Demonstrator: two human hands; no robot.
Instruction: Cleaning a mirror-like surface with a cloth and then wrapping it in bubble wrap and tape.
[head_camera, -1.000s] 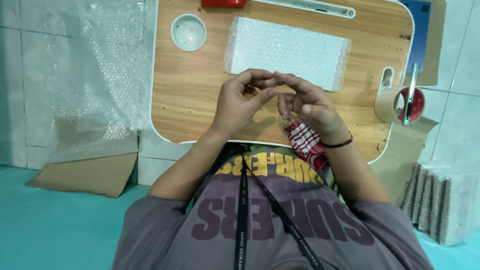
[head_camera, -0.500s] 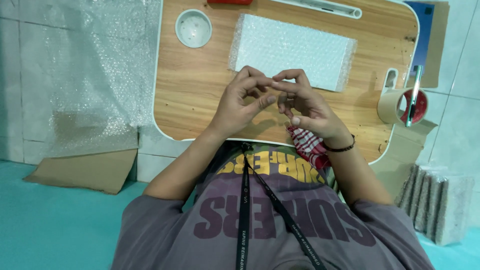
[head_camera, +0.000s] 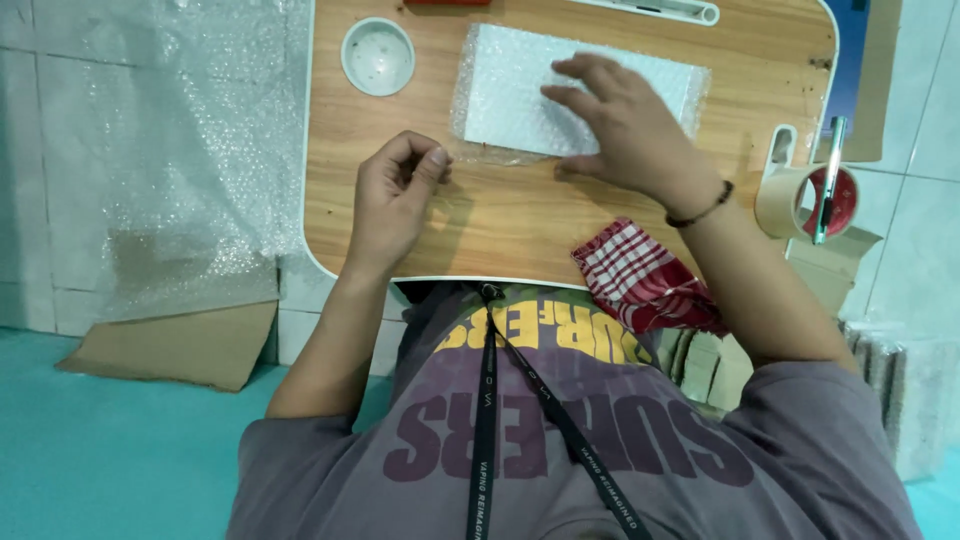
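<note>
Head view: right hand flat on wrap, left pinching something tiny.
Right hand (head_camera: 628, 125), fingers spread and released, presses palm-down on the white rectangular bubble-wrap sheet (head_camera: 520, 85), which lies at the far middle of the light wooden lap desk (head_camera: 520, 225). Left hand (head_camera: 392, 195) rests nearer the left edge, wrist bent, thumb and forefinger pinched together; can't tell what's between them, too small. Risk, as I judge it: the pinched item drops off the near edge, or the sheet slides under the palm toward the round white cup recess (head_camera: 377, 55). Red-and-white checked cloth (head_camera: 640, 280) hangs off the near edge.

Bubble wrap (head_camera: 520, 90) right of bowl (head_camera: 377, 55)
</note>
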